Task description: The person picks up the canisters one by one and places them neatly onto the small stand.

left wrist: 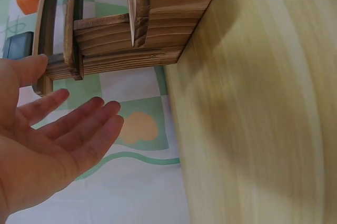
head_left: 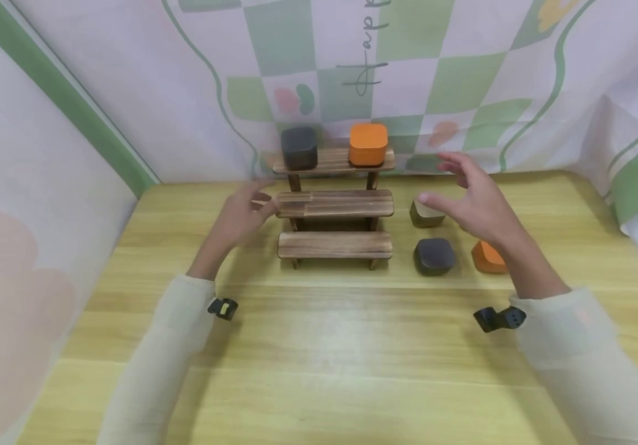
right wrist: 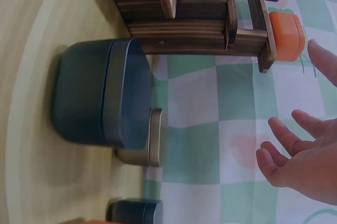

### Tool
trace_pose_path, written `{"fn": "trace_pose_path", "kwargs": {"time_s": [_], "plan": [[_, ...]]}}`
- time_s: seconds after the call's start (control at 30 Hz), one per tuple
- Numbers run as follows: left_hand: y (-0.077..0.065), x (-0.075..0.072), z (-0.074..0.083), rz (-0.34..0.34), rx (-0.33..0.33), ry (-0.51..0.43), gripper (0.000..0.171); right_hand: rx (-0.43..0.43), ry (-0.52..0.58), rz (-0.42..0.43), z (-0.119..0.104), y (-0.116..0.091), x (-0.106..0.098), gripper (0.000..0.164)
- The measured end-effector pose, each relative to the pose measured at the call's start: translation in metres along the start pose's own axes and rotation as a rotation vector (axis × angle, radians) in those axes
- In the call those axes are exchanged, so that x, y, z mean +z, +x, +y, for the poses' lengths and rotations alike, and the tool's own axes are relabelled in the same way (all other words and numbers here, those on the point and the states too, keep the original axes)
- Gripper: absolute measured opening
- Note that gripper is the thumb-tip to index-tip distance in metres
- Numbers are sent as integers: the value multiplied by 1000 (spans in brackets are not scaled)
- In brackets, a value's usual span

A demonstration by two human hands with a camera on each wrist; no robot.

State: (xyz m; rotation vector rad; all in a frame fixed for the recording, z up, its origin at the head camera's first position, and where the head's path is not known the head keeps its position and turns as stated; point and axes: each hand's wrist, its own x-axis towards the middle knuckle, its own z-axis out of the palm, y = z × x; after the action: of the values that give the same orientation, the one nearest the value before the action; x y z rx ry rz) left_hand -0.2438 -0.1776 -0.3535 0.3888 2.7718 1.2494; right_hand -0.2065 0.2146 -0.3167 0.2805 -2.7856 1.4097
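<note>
A three-tier wooden shelf (head_left: 336, 245) stands at the back of the table. On its top tier sit a black rounded box (head_left: 299, 148) at the left and an orange rounded box (head_left: 368, 144) at the right. My left hand (head_left: 239, 214), fingers loosely extended, is beside the shelf's left end; whether it touches the wood I cannot tell. Over the table right of the shelf hovers my right hand (head_left: 477, 201), fingers spread and holding nothing. Below its thumb is a beige-topped box (head_left: 427, 216). Nearer lies another black box (head_left: 434, 256), and my right wrist partly hides a second orange box (head_left: 488, 258).
In the right wrist view, another dark box (right wrist: 134, 211) shows at the bottom edge, partly cut off. A checkered curtain (head_left: 408, 80) hangs right behind the shelf. The wooden table (head_left: 319, 358) extends in front of it.
</note>
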Motion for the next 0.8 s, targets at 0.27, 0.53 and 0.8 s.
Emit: {"fn": "trace_pose_path", "kwargs": {"time_s": [0.27,0.53,0.8], "plan": [[-5,7,-8,-13,32,-23,54,-10,-31,20,18,-9,-10,82],[-6,12,-8,-38,49,-7,55,65,-52,46,44,-28,-19,84],[-6,15,-10,-34,49,-8,54,104,-48,56,64,-47,-31,86]]}}
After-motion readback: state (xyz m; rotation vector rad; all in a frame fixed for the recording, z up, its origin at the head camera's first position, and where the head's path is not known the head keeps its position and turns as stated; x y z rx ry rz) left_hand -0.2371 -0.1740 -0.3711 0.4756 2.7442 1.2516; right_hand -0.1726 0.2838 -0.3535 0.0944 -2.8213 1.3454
